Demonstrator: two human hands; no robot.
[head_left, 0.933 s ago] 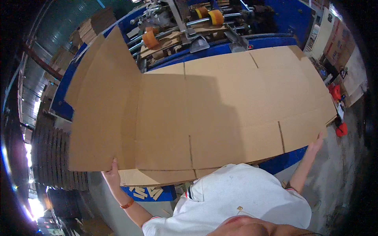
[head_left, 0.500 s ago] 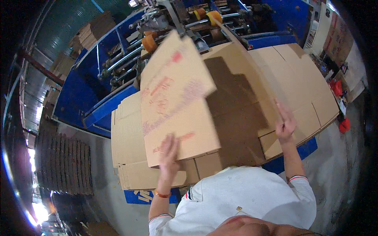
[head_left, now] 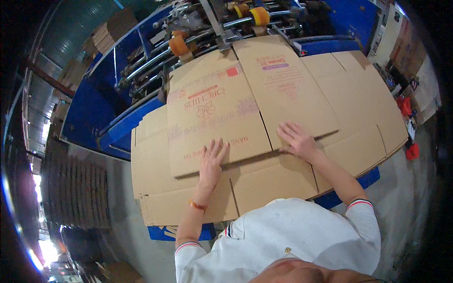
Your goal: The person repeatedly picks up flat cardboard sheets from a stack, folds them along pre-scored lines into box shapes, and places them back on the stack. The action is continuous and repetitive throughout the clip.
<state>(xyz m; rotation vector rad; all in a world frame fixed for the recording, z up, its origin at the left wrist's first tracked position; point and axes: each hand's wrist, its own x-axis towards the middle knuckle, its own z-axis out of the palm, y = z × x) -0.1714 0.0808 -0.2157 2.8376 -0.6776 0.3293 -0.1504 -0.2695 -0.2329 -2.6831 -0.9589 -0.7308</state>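
Carton (head_left: 243, 118) has been folded flat since the earlier view | printed brown cardboard, two-panelled; laid on sheet stack (head_left: 358, 108) | left hand (head_left: 212, 162), right hand (head_left: 299, 141) rested palm-down by near edge, grip wide

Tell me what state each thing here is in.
Left printed panel, folded flat, printed face up.
Right printed panel, folded flat, thin gap beside left panel.
Cardboard underneath, lying flat, plain face up.
Left grip, open, fingers spread on left panel.
Right grip, open, resting on right panel.
Orange rollers, turning or still, cannot tell.
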